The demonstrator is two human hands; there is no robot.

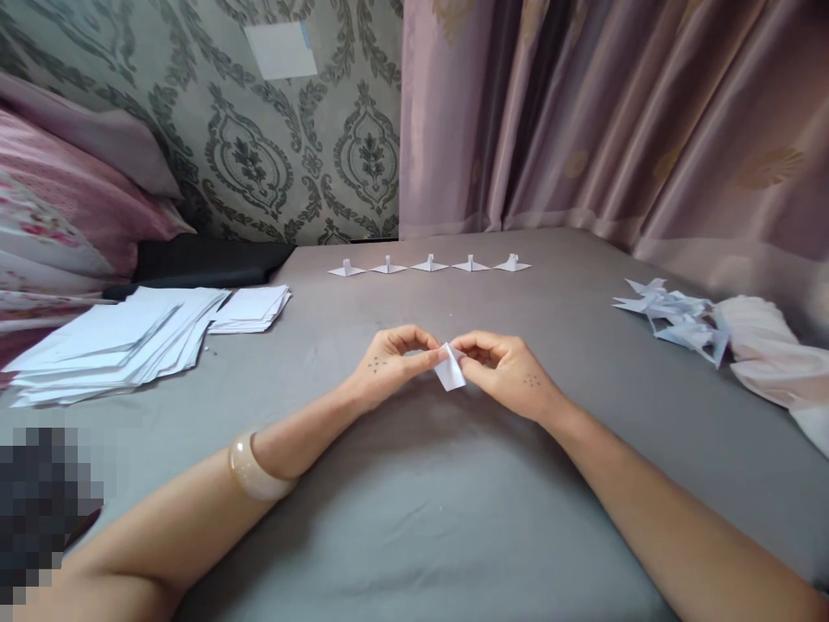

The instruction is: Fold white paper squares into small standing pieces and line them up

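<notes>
A small folded piece of white paper (452,371) is held up between my two hands, above the grey sheet. My left hand (400,358) pinches its upper left side between thumb and fingers. On the other side, my right hand (502,367) grips the upper right part in the same way. The paper's lower corner hangs free below the thumbs, and its top is partly hidden by the fingertips. Beyond the hands, several folded paper figures (430,263) stand in a row, each with a wide flat base and a raised middle.
A large stack of white paper (117,345) and a smaller paper stack (251,309) lie at the left, by a black flat item (207,261). At the right, a pile of folded papers (673,315) touches a pale cloth (764,337). A curtain (583,112) hangs behind.
</notes>
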